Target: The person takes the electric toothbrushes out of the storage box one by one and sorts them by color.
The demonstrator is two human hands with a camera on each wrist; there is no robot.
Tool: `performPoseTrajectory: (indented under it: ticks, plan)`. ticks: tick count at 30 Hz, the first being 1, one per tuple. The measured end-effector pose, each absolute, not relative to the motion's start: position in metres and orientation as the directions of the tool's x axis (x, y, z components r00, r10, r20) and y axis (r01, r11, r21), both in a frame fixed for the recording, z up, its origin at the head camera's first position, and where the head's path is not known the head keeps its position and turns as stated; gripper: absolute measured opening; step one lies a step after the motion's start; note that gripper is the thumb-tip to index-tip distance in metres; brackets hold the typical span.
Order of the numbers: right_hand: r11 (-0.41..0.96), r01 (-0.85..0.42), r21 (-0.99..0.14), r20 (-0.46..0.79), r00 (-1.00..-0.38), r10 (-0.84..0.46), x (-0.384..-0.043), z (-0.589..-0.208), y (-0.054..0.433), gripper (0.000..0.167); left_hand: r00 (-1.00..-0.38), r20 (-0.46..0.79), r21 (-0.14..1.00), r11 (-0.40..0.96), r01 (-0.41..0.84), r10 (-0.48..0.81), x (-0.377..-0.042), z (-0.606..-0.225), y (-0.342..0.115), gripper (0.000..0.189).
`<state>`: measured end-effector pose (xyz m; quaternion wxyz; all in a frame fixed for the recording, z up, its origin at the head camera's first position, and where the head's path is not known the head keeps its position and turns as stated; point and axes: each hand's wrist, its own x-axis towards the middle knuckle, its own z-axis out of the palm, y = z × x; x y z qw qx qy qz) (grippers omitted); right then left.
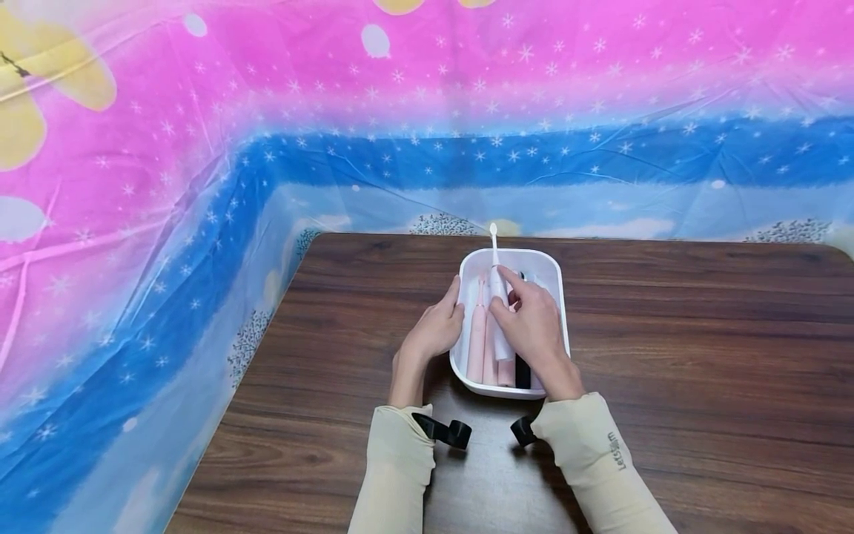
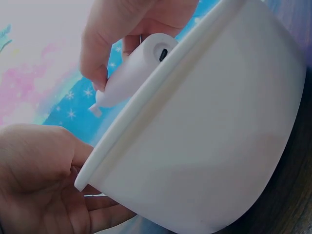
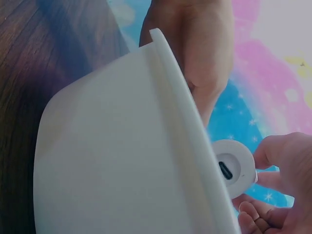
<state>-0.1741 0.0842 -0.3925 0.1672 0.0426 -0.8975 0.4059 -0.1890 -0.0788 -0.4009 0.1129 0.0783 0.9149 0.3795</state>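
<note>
A white electric toothbrush (image 1: 499, 315) slants over a white storage bin (image 1: 470, 383), its brush head reaching past the far rim. My right hand (image 1: 531, 315) pinches its handle between thumb and fingers. In both wrist views the round base with a dark slot faces the camera, seen on the toothbrush handle (image 2: 130, 73) and the handle end (image 3: 240, 165). My left hand (image 1: 434, 324) holds the bin's left side, thumb at the rim and fingers along the outer wall. Inside the bin lie a pink electric toothbrush (image 1: 477, 345), other pink handles and a black item (image 1: 523, 373), partly hidden.
The bin stands on a dark wood-grain table (image 1: 700, 356), towards its far edge. A pink and blue patterned cloth (image 1: 427, 163) hangs behind and to the left. Black wrist mounts (image 1: 460, 434) sit at the ends of the cream sleeves.
</note>
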Motion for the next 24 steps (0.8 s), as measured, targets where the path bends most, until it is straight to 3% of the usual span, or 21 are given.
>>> performPoseTrajectory:
  ticks: [24]
  plan:
    - [0.589, -0.253, -0.768, 0.400, -0.907, 0.132, -0.174, -0.390, 0.098, 0.048, -0.960, -0.167, 0.705, 0.708, 0.042, 0.223, -0.190, -0.403, -0.078, 0.055]
